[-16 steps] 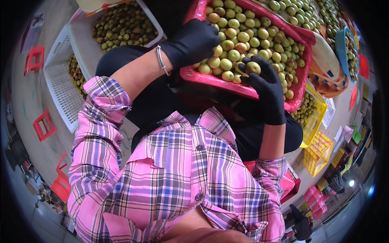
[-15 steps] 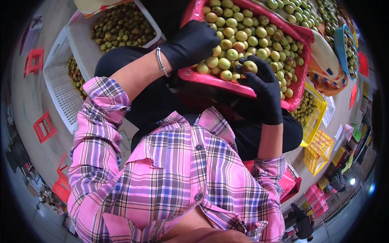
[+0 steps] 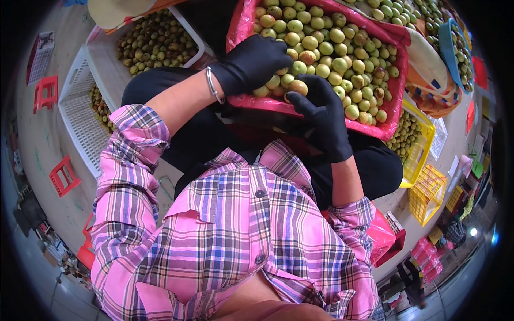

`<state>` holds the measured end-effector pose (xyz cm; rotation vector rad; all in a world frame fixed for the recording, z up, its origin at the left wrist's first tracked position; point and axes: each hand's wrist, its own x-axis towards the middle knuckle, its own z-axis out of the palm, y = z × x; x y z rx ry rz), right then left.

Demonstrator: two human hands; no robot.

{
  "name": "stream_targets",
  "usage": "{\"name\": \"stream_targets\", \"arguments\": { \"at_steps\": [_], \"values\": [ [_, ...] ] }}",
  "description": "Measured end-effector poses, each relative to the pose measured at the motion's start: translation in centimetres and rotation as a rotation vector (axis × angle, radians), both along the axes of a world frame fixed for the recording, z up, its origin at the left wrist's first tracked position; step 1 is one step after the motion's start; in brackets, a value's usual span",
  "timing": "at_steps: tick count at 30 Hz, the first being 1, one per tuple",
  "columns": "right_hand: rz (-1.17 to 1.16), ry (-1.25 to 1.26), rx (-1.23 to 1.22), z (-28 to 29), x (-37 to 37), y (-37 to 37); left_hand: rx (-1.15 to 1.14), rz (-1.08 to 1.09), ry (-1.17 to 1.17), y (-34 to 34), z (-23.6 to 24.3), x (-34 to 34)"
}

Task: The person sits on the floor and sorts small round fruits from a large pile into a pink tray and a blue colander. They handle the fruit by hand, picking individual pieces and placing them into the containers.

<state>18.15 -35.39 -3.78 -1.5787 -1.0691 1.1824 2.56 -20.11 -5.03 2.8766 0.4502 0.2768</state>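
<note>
A tray lined with pink plastic is full of round green jujubes, several blushed reddish brown. Both my hands wear black gloves. Over the tray's near left part, my left hand is closed with the knuckles up; whatever its fingers hold is hidden beneath. To its right, my right hand comes over the near rim. Between its thumb and bent forefinger sits a yellowish-green jujube with a brown tinge. The other fingers of that hand curl partly out of sight.
On the left stand a white bin of darker small fruit and a white slatted basket. A yellow crate with small fruit is at the right, near a blue basin. Red stools stand on the floor.
My right hand has moved left and nearer to me, toward my left hand, with the jujube at its fingers. The left hand stays closed, slightly lower in view.
</note>
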Motion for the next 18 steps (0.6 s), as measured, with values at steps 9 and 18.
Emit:
{"name": "stream_targets", "arguments": {
  "at_steps": [9,18],
  "values": [
    [0.003,0.498,-0.307,2.0,0.4,1.3,-0.473,-0.063,-0.19,-2.1,4.3,-1.9],
    [-0.186,0.129,-0.139,3.1,5.2,-0.4,-0.347,-0.024,-0.036,-3.3,2.9,-2.0]
  ]
}}
